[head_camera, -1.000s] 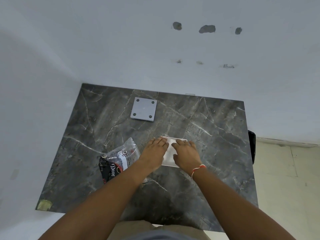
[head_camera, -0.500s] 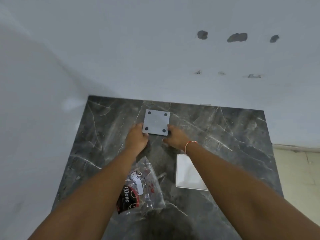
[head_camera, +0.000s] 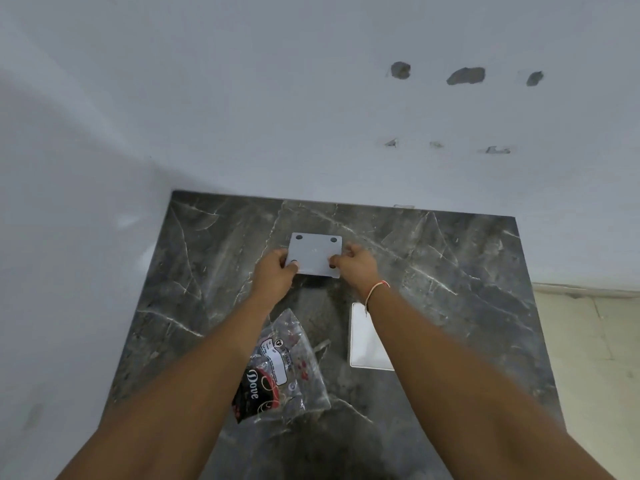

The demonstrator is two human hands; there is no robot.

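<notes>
Nearest to the person, two bare forearms stretch out over the dark grey marble-patterned table (head_camera: pixel 450 289). Under the left forearm lies a crumpled clear plastic packet with a black-and-red "Dove" label (head_camera: pixel 277 372), flat on the table. To its right, well apart from it, sits a flat white rectangular panel (head_camera: pixel 360 344), its right side hidden by the right forearm. A thin red-and-white thread bracelet (head_camera: pixel 375 289) circles the right wrist just beyond that panel.

Further out, both hands meet on a light grey square plastic plate with dark round holes at its corners (head_camera: pixel 315 252). The left hand (head_camera: pixel 273 277) pinches the near left corner, thumb on top and partly over a hole there, fingers curled underneath. The right hand (head_camera: pixel 356 268) pinches the right edge close to the near right corner in the same way. The plate sits between the hands in the far middle of the table, and a dark shadow just under its near edge suggests it is raised off the surface (how high, I cannot tell).

Beyond the table's far edge rises a white painted wall (head_camera: pixel 242 116) with three rough grey gouges (head_camera: pixel 465 76) high on the right. Pale floor tiles (head_camera: pixel 588 341) show to the right.
</notes>
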